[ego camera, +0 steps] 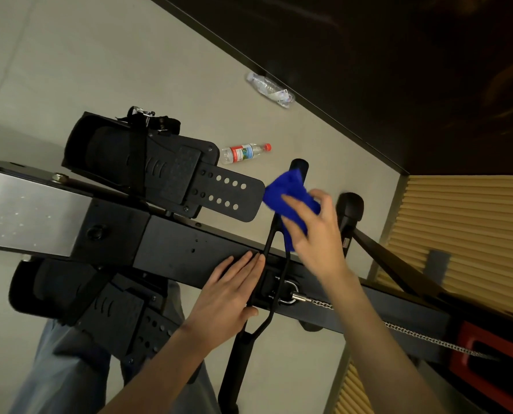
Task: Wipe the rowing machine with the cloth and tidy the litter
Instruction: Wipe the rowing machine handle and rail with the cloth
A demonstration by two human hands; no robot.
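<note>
The black rowing machine (189,243) runs across the view, with a steel rail at the left and two footplates. Its pull handle (271,234) crosses the beam. My right hand (315,231) grips a blue cloth (288,194) and presses it on the handle's upper grip. My left hand (231,294) lies flat on the beam, fingers together, its thumb against the handle. A clear plastic bottle (244,153) with a red cap lies on the floor beyond the upper footplate. A crumpled clear wrapper (271,88) lies farther off by the dark wall.
A dark wall (398,70) borders the grey floor at the top right. A ribbed tan panel (464,222) stands at the right. A chain (413,334) runs from the handle to the red and black housing (488,357). My jeans-clad leg (69,369) is below the lower footplate.
</note>
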